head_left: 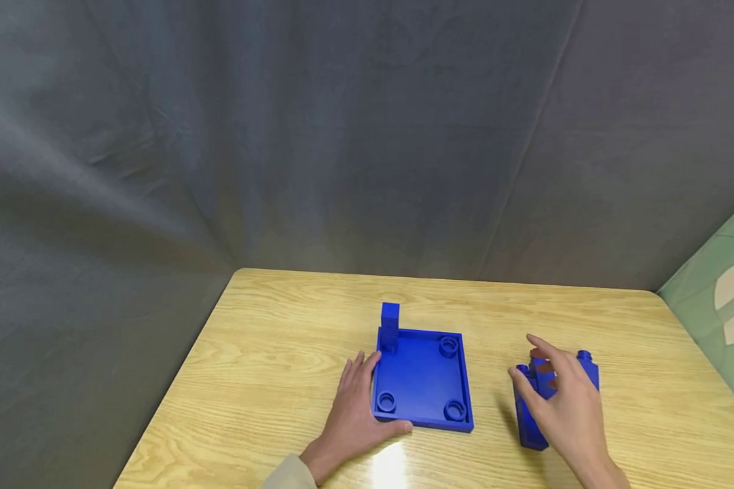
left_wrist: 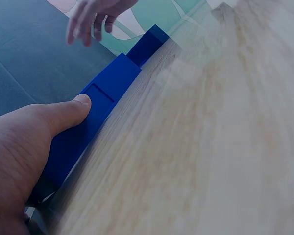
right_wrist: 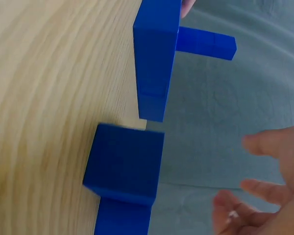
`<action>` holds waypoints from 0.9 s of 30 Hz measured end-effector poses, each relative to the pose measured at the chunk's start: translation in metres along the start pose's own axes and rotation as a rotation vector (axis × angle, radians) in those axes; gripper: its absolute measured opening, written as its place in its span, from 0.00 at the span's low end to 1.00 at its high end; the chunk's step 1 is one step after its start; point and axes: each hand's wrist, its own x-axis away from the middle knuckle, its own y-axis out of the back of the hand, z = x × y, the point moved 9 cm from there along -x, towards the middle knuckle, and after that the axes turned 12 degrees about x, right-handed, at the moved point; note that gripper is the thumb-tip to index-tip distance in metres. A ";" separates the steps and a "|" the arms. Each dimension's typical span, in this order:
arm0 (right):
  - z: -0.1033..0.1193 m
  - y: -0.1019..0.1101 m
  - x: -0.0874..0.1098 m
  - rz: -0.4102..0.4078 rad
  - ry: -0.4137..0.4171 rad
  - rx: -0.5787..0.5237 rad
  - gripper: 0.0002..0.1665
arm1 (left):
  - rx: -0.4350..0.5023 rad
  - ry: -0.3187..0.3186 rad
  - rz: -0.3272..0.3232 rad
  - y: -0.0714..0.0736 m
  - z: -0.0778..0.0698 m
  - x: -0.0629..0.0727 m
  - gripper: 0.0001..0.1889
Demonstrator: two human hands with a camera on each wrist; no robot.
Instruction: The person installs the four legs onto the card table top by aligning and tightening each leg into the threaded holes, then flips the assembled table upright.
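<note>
My left hand point(head_left: 360, 411) lies at the near left corner of a blue square tray point(head_left: 424, 424) with a low rim. Its thumb rests along the front wall, also seen in the left wrist view, and the index fingertip touches the left side. A blue rectangular post point(head_left: 390, 319) stands upright in the tray's far left corner. Round raised sockets, one of them the near right socket point(head_left: 455, 410), mark the other corners. My right hand point(head_left: 568, 407), thumb and fingers spread apart, is over several blue blocks point(head_left: 531, 431) with round pegs and partly hides them.
All this is on a light wood table point(head_left: 281, 339). A dark grey curtain point(head_left: 367, 136) hangs behind it and on the left. At the right edge is a green patterned cloth point(head_left: 724, 292). Bright glare lies on the table near the left wrist.
</note>
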 end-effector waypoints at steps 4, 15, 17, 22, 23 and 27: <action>-0.011 -0.008 -0.001 0.100 -0.007 0.087 0.46 | -0.007 -0.004 0.011 -0.002 -0.002 -0.001 0.70; -0.039 -0.030 -0.010 0.475 -0.077 0.165 0.57 | 0.005 0.017 0.004 0.000 0.001 0.000 0.70; -0.041 -0.032 -0.010 0.521 -0.080 0.164 0.56 | 0.003 0.013 0.002 0.000 0.001 0.000 0.70; -0.045 -0.033 -0.005 0.632 -0.110 0.188 0.54 | -0.002 0.010 0.001 -0.001 0.001 0.000 0.70; -0.045 -0.033 -0.004 0.653 -0.116 0.201 0.55 | -0.003 0.012 0.002 -0.001 0.001 0.000 0.70; -0.044 -0.035 0.003 0.729 -0.132 0.270 0.58 | -0.005 0.018 0.005 -0.001 0.001 0.000 0.70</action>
